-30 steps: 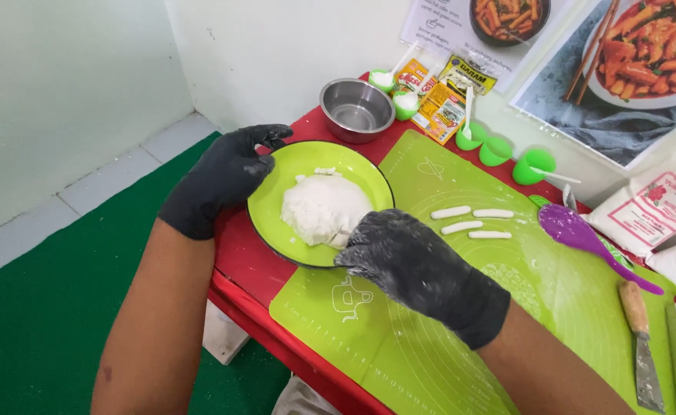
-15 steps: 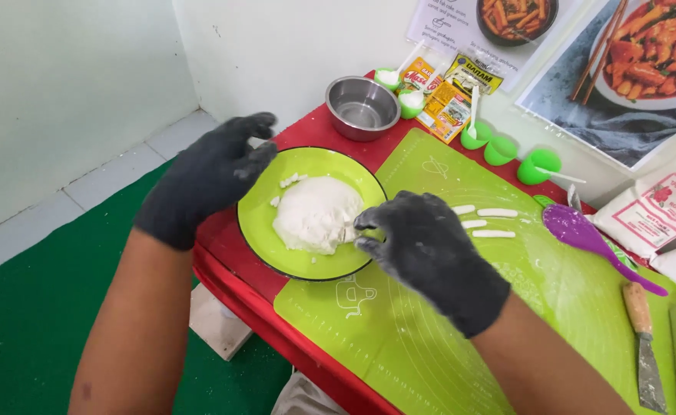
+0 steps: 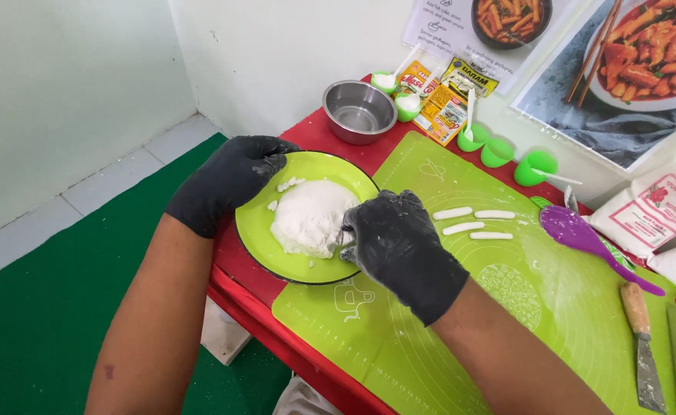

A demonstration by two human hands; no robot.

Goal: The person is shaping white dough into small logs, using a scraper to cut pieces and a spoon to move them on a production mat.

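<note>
Dough lump (image 3: 309, 217) on green plate (image 3: 269, 253); right hand (image 3: 394, 234) grip pinching dough, left hand (image 3: 234, 175) grip holding plate rim.

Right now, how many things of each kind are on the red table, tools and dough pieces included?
Green plate with dough lump: 1
Rolled dough sticks: 4
Steel bowl: 1
Small green cups: 5
Purple spatula: 1
Wooden-handled scraper: 1
Green silicone mat: 1
Total: 14
</note>
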